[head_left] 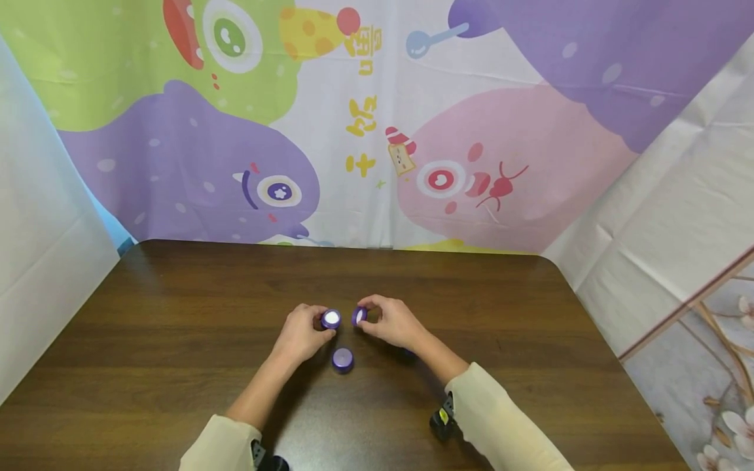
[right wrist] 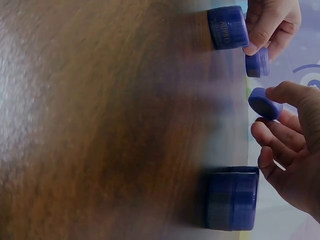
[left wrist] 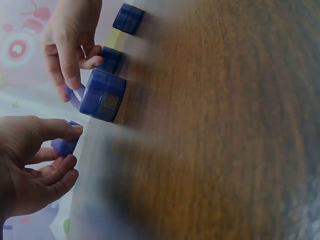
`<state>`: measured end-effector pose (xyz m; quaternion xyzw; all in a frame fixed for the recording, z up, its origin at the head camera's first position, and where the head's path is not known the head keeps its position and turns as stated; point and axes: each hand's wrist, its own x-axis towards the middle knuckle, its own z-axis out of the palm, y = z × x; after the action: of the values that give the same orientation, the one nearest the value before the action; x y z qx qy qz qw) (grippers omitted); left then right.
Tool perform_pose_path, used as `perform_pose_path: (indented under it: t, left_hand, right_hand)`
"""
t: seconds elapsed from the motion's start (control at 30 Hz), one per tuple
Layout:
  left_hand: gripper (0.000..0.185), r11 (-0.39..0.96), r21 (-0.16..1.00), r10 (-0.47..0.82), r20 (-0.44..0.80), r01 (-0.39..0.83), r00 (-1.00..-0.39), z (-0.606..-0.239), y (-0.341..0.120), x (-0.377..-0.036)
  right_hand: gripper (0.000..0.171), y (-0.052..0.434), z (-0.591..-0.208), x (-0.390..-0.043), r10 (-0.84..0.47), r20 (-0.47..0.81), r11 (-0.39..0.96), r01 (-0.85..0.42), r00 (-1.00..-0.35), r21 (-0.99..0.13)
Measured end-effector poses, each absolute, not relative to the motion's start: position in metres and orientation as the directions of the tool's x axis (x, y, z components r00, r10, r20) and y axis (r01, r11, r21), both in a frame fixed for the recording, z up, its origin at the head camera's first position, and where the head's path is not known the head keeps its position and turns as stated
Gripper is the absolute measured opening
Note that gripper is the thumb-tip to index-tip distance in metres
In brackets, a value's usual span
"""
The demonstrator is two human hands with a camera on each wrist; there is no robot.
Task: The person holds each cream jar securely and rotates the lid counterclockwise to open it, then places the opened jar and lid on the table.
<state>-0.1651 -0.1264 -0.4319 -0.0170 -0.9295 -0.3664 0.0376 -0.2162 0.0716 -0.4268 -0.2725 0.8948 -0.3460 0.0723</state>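
Near the middle of the table my left hand (head_left: pixel 303 334) pinches a small purple jar (head_left: pixel 331 319) with its top off, showing a white surface inside. Opposite it, my right hand (head_left: pixel 393 322) holds a purple lid (head_left: pixel 359 316) between thumb and fingers, tilted so its white inner side faces the jar. A short gap separates the two. In the right wrist view, the lid (right wrist: pixel 265 103) is turned on its side beside the open jar (right wrist: pixel 257 63). Closer to me stands a closed purple jar (head_left: pixel 343 360), its side label visible in the left wrist view.
More purple jars, one farther jar (left wrist: pixel 128 19) and one nearer jar (left wrist: pixel 111 60), stand on the right side, mostly hidden by the right forearm in the head view. The brown table (head_left: pixel 235 275) ends at a cartoon-printed cloth (head_left: pixel 365 209) behind.
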Motion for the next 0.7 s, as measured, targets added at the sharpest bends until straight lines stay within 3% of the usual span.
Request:
perform_pose_path:
  t: [0.7]
  left_hand:
    - [0.040, 0.731, 0.682, 0.010, 0.016, 0.018, -1.000, -0.439, -0.126, -0.171]
  right_hand:
    - [0.037, 0.059, -0.437, -0.217, -0.556, 0.005, 0.654, -0.441, -0.831, -0.615]
